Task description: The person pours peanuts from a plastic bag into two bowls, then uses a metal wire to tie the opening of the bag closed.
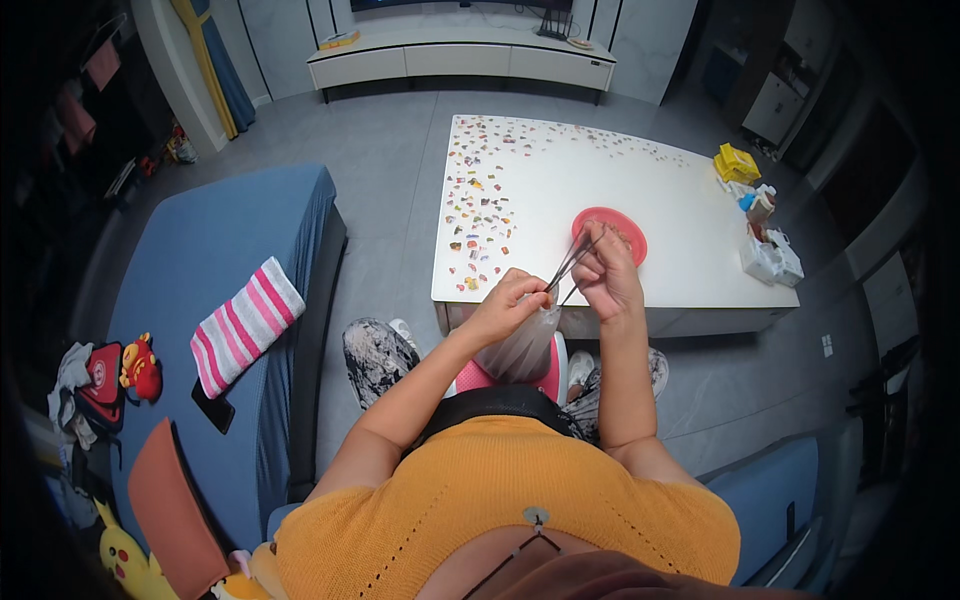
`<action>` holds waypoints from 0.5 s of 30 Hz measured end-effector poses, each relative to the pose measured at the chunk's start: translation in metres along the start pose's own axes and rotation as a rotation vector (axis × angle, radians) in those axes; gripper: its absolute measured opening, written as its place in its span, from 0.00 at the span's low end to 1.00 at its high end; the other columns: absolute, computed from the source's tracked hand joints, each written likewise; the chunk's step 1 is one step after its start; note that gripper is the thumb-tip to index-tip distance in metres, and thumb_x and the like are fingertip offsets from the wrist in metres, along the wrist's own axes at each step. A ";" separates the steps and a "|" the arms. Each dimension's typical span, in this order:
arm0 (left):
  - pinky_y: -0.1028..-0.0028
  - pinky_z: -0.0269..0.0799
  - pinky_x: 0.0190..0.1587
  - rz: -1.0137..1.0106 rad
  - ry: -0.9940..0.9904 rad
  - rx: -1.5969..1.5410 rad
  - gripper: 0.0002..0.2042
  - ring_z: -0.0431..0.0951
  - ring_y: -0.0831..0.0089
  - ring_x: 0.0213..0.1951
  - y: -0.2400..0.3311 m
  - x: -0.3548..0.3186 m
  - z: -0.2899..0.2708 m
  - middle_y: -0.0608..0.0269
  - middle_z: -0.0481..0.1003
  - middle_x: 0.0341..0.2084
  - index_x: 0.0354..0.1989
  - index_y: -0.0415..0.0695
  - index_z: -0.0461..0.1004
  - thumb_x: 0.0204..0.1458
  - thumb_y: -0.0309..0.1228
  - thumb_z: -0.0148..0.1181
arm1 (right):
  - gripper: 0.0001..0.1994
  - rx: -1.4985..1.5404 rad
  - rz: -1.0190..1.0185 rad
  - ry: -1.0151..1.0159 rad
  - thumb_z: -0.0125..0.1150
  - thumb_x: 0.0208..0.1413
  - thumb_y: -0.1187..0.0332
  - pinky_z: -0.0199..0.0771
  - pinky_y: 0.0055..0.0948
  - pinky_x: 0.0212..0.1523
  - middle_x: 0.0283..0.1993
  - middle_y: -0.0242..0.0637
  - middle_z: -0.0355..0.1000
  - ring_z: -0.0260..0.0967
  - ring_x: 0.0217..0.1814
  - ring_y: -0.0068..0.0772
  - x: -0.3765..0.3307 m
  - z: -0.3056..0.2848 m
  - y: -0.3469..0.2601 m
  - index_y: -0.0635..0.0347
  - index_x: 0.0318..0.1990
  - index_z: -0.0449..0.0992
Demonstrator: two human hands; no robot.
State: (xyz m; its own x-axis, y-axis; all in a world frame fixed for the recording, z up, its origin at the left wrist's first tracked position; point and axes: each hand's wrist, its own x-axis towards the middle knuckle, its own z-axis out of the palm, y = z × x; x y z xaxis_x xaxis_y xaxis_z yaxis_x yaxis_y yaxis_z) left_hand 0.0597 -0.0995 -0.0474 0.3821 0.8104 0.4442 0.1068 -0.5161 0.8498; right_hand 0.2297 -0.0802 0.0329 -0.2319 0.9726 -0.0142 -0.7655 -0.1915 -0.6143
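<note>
a translucent, crinkled plastic bag (pixel 513 352) hangs in soft folds between the person's knees, near the near edge of the smooth white bench (pixel 560 185). the left hand (pixel 512 304) pinches its gathered neck; the right hand (pixel 608 280) grips thin, dark, taut strands (pixel 571 263) running to the left. beyond, a round red dish (pixel 638 240) sits among small, flat, multicoloured pieces (pixel 475 184) scattered left and far. farther left, a striped cloth (pixel 247 325) lies on a blue fabric seat (pixel 225 225).
</note>
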 end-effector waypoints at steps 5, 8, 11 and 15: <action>0.74 0.60 0.48 -0.112 -0.024 -0.204 0.07 0.64 0.73 0.40 -0.006 -0.006 0.002 0.66 0.68 0.30 0.33 0.42 0.71 0.54 0.31 0.49 | 0.03 0.160 0.027 0.076 0.54 0.55 0.71 0.48 0.09 0.13 0.25 0.23 0.68 0.48 0.14 0.09 0.011 -0.013 0.000 0.58 0.34 0.74; 0.76 0.62 0.45 -0.047 0.034 -0.073 0.08 0.67 0.76 0.38 -0.001 -0.002 0.000 0.66 0.68 0.29 0.31 0.40 0.72 0.55 0.30 0.48 | 0.05 0.070 -0.024 0.069 0.54 0.55 0.70 0.49 0.10 0.13 0.26 0.23 0.68 0.49 0.14 0.09 0.017 -0.022 0.000 0.59 0.37 0.74; 0.77 0.63 0.43 0.045 0.047 0.179 0.10 0.66 0.77 0.33 0.005 0.006 -0.004 0.66 0.71 0.27 0.29 0.39 0.72 0.54 0.32 0.48 | 0.06 0.030 -0.047 0.003 0.53 0.55 0.71 0.52 0.10 0.15 0.27 0.23 0.67 0.51 0.17 0.08 0.019 -0.029 -0.003 0.60 0.39 0.73; 0.82 0.63 0.33 -0.255 -0.020 -0.473 0.08 0.63 0.80 0.22 -0.004 0.012 0.001 0.65 0.74 0.25 0.28 0.39 0.72 0.52 0.30 0.50 | 0.09 -0.174 -0.115 0.023 0.54 0.54 0.72 0.59 0.12 0.23 0.30 0.23 0.65 0.56 0.22 0.11 0.011 -0.026 -0.003 0.62 0.42 0.71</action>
State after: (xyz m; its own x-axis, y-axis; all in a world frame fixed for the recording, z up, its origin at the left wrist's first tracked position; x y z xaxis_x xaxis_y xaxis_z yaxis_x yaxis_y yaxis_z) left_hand 0.0647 -0.0883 -0.0457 0.4157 0.8859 0.2058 -0.2249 -0.1191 0.9671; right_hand 0.2449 -0.0652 0.0140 -0.1337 0.9899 0.0465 -0.6702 -0.0557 -0.7401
